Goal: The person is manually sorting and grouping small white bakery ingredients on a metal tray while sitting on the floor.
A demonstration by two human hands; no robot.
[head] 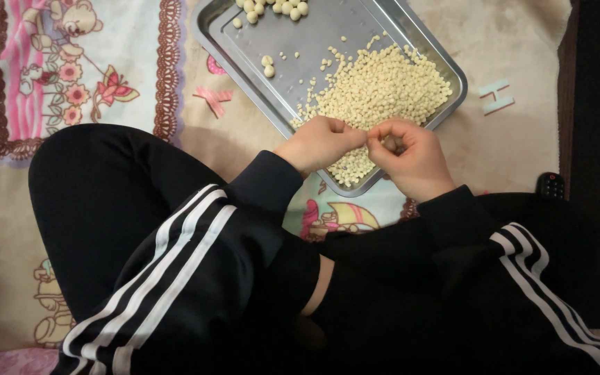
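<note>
I am pinching one small cream-coloured bean between both hands, just over the near corner of the metal tray.

My left hand and right hand are meeting fingertip to fingertip, both grips closing together on the bean, which is round, pale and mostly hidden by my fingers. The steel tray is lying on a patterned cartoon blanket, holding a heap of pale beans and a few larger balls at its far edge.
</note>
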